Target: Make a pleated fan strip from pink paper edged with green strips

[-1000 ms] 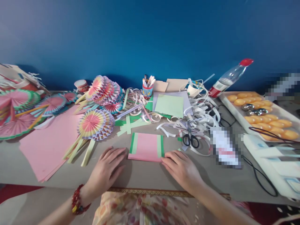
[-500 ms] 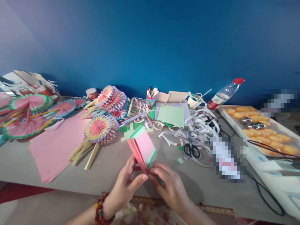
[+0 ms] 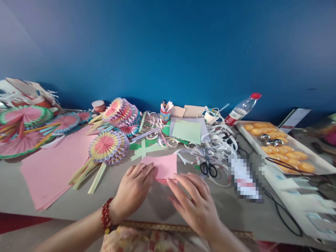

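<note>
A folded pink paper piece [image 3: 165,166] lies flat on the grey table [image 3: 15,194], plain pink side up. My left hand [image 3: 133,189], with a red bead bracelet at the wrist, rests on its left edge, fingers stretched out. My right hand [image 3: 193,202] lies with spread fingers on its lower right edge. Neither hand grips anything. Black scissors [image 3: 208,168] lie just right of the paper.
Finished paper fans [image 3: 108,146] and pink sheets [image 3: 49,164] fill the left side. A heap of white paper strips [image 3: 215,140], a pen cup [image 3: 165,112], a light green sheet [image 3: 187,131], a plastic bottle [image 3: 243,107] and a tray of orange pieces [image 3: 282,147] stand behind and right.
Both hands lifted the pink paper, turned it over and laid it back down; the green-edged side no longer shows. The hands now press it flat.
</note>
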Motion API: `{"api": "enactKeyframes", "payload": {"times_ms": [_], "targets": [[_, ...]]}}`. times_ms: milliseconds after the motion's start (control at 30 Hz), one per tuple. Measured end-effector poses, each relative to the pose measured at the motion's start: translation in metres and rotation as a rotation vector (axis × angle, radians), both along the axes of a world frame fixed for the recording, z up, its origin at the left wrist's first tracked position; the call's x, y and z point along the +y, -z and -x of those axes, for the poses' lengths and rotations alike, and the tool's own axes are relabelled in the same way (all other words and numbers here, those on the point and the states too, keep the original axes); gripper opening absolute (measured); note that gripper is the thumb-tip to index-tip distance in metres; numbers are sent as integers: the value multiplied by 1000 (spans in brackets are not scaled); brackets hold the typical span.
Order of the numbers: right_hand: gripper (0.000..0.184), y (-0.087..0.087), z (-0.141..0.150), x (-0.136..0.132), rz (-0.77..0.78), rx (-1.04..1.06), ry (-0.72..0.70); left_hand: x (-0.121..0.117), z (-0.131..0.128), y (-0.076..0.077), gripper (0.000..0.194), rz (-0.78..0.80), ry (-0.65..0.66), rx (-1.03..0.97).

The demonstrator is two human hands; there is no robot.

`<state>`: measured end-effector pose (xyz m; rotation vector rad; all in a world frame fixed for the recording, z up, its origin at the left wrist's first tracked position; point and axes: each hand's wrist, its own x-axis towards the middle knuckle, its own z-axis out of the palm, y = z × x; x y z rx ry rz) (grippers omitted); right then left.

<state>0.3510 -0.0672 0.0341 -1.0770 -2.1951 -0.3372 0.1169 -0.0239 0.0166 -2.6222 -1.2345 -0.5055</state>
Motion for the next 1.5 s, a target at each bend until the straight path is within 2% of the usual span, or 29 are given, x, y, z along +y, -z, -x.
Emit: {"api": "enactKeyframes", "payload": {"times_ms": [67, 233, 467, 600, 767, 967, 1133, 1267, 1500], "targets": [[30, 5, 0, 8, 65, -40, 21, -1, -3, 3, 38, -10, 25, 41], [19, 25, -9, 15, 94, -80, -61, -3, 0, 8, 25, -21, 79, 96], [20, 48, -24, 9, 221, -113, -66, -6, 21, 24, 21, 59, 184, 26], [23, 56, -27, 11, 271, -121, -124, -6, 22, 25, 22, 96, 224, 16], [19, 54, -27, 16, 359, -101, -139, -3, 20, 27, 21, 213, 213, -9], [16, 42, -28, 24, 587, 4, -98, 6, 23, 31, 18, 432, 102, -231], [14, 39, -26, 36, 735, 35, -47, 19, 23, 22, 13, 641, 36, -288], [15, 40, -23, 42, 777, 27, 2, 30, 20, 12, 13, 734, 23, -237], [11, 39, -20, 44, 774, -32, 57, 43, 18, 6, 11, 746, 33, -207]]}}
